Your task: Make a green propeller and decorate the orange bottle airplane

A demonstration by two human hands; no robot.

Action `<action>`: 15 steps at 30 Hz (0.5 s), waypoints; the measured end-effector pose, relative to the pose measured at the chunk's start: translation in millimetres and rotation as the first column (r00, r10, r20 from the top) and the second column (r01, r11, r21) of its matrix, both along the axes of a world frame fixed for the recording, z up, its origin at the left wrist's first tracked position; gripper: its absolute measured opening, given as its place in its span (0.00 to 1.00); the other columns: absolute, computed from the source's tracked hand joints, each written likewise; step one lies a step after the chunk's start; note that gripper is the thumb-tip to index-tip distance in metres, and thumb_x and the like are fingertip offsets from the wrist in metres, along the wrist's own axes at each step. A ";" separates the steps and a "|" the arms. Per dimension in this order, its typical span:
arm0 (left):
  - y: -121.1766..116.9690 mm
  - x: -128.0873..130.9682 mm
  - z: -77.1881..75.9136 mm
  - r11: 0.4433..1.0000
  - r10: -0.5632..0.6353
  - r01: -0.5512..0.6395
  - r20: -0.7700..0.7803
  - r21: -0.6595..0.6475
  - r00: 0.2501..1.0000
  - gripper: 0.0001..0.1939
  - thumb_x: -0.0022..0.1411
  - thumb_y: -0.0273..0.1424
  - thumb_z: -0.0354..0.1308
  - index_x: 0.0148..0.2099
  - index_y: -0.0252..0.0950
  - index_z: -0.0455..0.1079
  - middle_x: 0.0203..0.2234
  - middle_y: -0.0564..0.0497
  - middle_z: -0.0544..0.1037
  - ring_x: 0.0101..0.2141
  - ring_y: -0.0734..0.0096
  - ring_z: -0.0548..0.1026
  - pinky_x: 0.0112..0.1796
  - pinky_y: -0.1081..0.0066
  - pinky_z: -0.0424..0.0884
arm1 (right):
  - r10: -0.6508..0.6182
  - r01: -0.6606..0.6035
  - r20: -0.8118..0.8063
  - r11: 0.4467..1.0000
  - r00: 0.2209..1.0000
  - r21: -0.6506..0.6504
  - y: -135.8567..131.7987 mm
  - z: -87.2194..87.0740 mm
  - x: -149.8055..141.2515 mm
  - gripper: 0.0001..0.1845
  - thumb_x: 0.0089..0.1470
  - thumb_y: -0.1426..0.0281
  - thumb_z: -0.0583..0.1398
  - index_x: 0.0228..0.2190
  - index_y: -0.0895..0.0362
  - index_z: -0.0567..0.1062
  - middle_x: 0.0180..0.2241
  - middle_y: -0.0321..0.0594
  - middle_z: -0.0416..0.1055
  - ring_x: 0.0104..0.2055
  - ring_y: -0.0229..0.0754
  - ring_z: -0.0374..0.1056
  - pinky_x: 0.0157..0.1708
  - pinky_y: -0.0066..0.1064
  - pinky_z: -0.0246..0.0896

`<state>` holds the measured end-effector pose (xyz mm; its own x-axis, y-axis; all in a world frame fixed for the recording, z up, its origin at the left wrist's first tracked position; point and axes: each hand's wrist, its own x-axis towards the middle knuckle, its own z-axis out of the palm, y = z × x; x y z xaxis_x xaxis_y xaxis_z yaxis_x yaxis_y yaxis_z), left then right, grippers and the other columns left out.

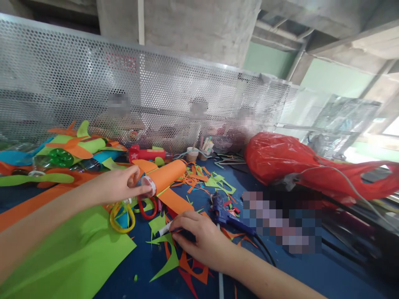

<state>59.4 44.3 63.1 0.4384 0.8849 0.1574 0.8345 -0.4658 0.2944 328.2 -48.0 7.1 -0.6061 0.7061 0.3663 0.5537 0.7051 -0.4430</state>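
Observation:
My left hand is closed at the clear plastic end of a bottle wrapped in orange paper, with its thumb against a whitish band there. Orange paper fins stick out from the bottle's sides. My right hand is closed around a white marker with a dark tip end, low over the paper scraps; part of the marker is hidden by the fingers. Between the hands lie scissors with yellow handles and red handles. A blue hot glue gun lies just beyond my right hand.
Green paper sheets cover the left front. Paper-covered bottle models crowd the back left. Cups of pens stand by the perforated metal screen, with people behind it. A red plastic bag and black cables lie right.

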 end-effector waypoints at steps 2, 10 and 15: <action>-9.3 9.9 -3.3 0.992 0.080 -0.070 -0.100 0.104 0.992 0.29 0.57 0.59 0.48 0.39 0.37 0.64 0.25 0.46 0.74 0.29 0.54 0.74 0.31 0.64 0.63 | 0.003 -0.003 0.005 1.000 1.000 -0.001 -0.1 0.4 0.0 0.09 0.58 0.73 0.57 0.40 0.57 0.75 0.39 0.42 0.75 0.42 0.40 0.71 0.44 0.29 0.66; -0.5 6.2 -13.8 0.990 0.116 -0.099 -0.173 0.101 0.978 0.33 0.54 0.48 0.55 0.57 0.34 0.62 0.36 0.38 0.79 0.39 0.43 0.76 0.37 0.58 0.67 | 0.005 -0.005 0.009 1.000 1.000 0.008 -0.2 -0.1 0.8 0.08 0.58 0.73 0.57 0.38 0.58 0.76 0.38 0.43 0.75 0.41 0.40 0.71 0.43 0.28 0.66; 22.2 -14.7 -13.9 0.999 0.036 -0.035 -0.055 0.009 0.998 0.34 0.55 0.47 0.55 0.59 0.34 0.64 0.45 0.40 0.79 0.44 0.48 0.76 0.42 0.61 0.69 | 0.005 -0.005 0.003 1.000 1.000 0.016 0.4 -1.6 1.1 0.08 0.59 0.72 0.56 0.38 0.57 0.75 0.38 0.42 0.75 0.41 0.40 0.71 0.44 0.29 0.65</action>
